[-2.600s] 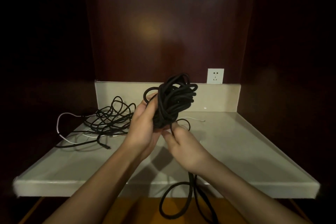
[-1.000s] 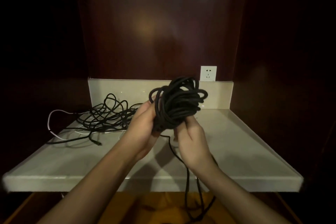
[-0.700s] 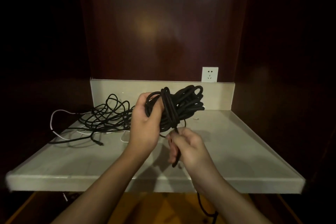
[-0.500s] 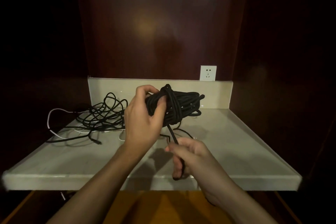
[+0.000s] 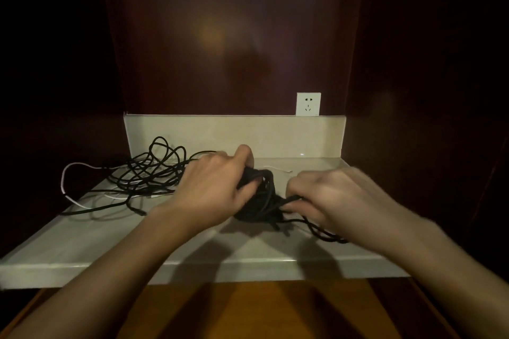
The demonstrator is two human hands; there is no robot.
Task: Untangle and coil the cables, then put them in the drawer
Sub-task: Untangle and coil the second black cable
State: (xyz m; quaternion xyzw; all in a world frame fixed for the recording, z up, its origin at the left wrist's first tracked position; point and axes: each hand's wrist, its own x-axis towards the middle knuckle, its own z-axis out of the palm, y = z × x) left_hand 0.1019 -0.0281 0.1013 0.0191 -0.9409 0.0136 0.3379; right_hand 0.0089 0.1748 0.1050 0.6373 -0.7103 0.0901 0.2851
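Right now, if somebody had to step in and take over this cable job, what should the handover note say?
Left hand: grips the black cable bundle, which is down on the pale shelf.
Right hand: pinches a loose strand of that bundle, whose tail trails along the shelf under the wrist.
Tangled pile of thin black and white cables: on the shelf at the back left, untouched.
Done: one black cable gathered into a rough bundle.
Left: secure the tail, untangle and coil the pile, put everything in the drawer. No drawer is in view.
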